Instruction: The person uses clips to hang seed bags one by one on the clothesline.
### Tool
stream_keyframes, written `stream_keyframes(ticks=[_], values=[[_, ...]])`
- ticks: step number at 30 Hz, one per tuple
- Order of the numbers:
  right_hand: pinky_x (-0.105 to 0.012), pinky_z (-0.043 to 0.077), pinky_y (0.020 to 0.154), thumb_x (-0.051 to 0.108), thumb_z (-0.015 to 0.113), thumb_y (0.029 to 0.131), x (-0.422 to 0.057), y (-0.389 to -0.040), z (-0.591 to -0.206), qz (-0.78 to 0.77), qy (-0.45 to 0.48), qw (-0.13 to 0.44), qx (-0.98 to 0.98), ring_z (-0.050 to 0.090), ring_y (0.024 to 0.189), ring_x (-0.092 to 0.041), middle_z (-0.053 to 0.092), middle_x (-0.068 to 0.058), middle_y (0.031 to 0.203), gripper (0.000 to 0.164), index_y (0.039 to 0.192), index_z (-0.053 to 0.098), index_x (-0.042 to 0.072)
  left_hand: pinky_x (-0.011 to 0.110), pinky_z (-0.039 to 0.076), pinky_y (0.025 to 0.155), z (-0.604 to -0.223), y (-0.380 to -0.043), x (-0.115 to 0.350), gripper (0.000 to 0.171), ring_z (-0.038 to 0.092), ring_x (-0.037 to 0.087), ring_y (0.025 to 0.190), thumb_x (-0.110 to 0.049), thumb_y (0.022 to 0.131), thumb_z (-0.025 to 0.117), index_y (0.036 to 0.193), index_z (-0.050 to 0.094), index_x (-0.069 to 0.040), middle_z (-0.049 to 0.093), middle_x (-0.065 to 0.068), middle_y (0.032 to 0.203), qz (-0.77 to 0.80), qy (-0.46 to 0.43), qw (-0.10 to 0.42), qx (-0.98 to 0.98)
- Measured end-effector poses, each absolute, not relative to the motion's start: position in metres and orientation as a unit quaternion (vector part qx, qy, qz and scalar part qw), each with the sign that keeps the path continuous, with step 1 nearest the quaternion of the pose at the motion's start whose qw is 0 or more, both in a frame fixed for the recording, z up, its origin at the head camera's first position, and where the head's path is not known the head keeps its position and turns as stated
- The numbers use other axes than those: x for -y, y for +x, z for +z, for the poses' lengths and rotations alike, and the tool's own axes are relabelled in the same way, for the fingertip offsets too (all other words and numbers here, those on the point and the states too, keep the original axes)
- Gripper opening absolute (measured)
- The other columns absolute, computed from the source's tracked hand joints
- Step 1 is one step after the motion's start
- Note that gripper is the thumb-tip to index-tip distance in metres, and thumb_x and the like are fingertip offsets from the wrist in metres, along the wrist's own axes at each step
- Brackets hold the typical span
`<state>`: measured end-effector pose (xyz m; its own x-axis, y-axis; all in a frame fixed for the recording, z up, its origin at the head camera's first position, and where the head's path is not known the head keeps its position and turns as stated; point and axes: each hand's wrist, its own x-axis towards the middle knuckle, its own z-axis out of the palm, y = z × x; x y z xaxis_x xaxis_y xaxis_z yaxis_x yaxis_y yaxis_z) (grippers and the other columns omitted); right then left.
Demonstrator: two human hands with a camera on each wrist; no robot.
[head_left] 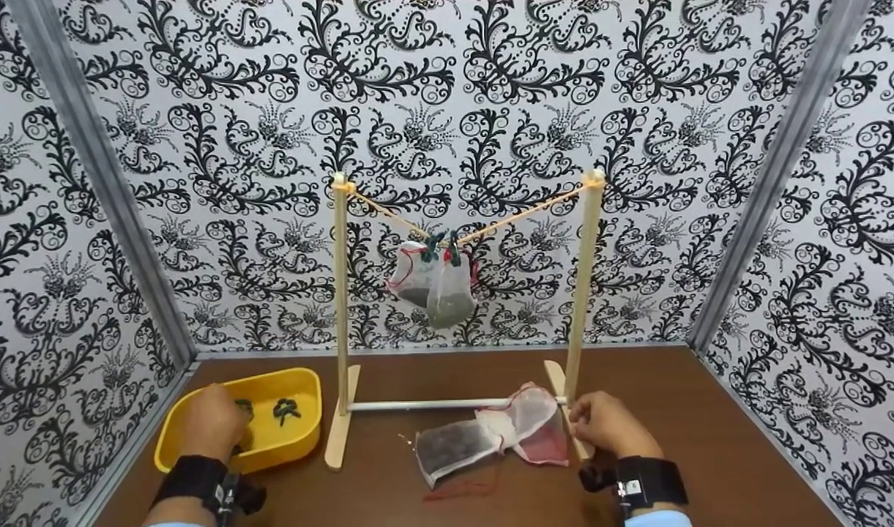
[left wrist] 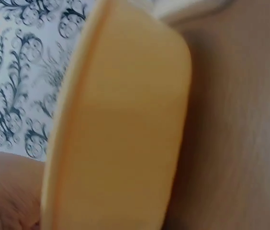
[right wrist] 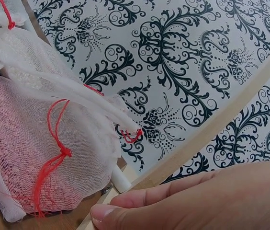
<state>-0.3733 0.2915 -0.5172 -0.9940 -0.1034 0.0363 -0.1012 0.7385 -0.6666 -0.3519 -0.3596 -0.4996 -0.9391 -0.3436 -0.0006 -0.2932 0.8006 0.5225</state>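
My left hand (head_left: 214,421) reaches into a yellow plastic tub (head_left: 312,399); its fingers are hidden inside, among dark green clips (head_left: 286,411). In the left wrist view the tub's outer wall (left wrist: 120,120) covers most of the picture. At the foot of the wooden stand (head_left: 584,293), my right hand (head_left: 613,424) pinches the wood low on the right side between thumb and fingers. Beside it lie white mesh drawstring bags with red cords: one with dark contents (head_left: 457,445), one pale (head_left: 533,410), and one with pink contents (right wrist: 34,153).
Between the two posts an orange cord (head_left: 527,217) sags in a V. Two mesh bags (head_left: 452,296) hang from its low point by dark green clips (head_left: 454,252). A white crossbar (head_left: 425,405) joins the stand's feet. Patterned panels (head_left: 447,88) enclose the brown table (head_left: 388,498).
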Motion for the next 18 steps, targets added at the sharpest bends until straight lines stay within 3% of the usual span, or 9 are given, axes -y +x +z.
stream_keyframes(ticks=[3, 7, 14, 18], values=[[-0.028, 0.057, 0.061, -0.009, 0.077, 0.080, -0.294, -0.374, -0.518, -0.348, -0.084, -0.010, -0.934, 0.063, 0.069, -0.017, 0.070, -0.005, 0.079, 0.015, 0.091, 0.075, 0.001, 0.058, 0.065, 0.081, -0.493, -0.350, 0.345, 0.031, 0.074, 0.046, 0.090, -0.009, 0.090, 0.081, 0.109, 0.077, 0.015, 0.077, 0.035, 0.108, -0.306, 0.142, 0.141, 0.930], [-0.027, 0.056, 0.061, -0.008, 0.074, 0.080, -0.296, -0.375, -0.519, -0.337, -0.120, -0.023, -0.934, 0.063, 0.068, -0.013, 0.072, -0.003, 0.077, 0.012, 0.088, 0.075, 0.000, 0.069, 0.060, 0.101, -0.481, -0.346, 0.316, 0.037, 0.073, 0.056, 0.112, -0.013, 0.094, 0.083, 0.123, 0.080, 0.009, 0.077, 0.037, 0.123, -0.322, 0.105, 0.244, 0.909], [-0.027, 0.058, 0.059, -0.007, 0.077, 0.082, -0.296, -0.374, -0.516, -0.356, -0.104, -0.004, -0.929, 0.064, 0.065, -0.014, 0.070, -0.005, 0.076, 0.010, 0.091, 0.074, -0.003, 0.063, 0.062, 0.104, -0.458, -0.339, 0.260, 0.043, 0.075, 0.048, 0.115, -0.011, 0.095, 0.079, 0.134, 0.077, 0.006, 0.075, 0.032, 0.127, -0.383, 0.082, 0.282, 0.876], [-0.029, 0.059, 0.062, -0.005, 0.080, 0.085, -0.291, -0.373, -0.512, -0.344, -0.099, -0.013, -0.934, 0.066, 0.069, -0.015, 0.072, -0.004, 0.079, 0.009, 0.091, 0.076, 0.000, 0.060, 0.064, 0.103, -0.455, -0.335, 0.230, 0.036, 0.078, 0.043, 0.110, -0.008, 0.092, 0.082, 0.127, 0.080, 0.004, 0.076, 0.026, 0.123, -0.412, 0.058, 0.311, 0.855]])
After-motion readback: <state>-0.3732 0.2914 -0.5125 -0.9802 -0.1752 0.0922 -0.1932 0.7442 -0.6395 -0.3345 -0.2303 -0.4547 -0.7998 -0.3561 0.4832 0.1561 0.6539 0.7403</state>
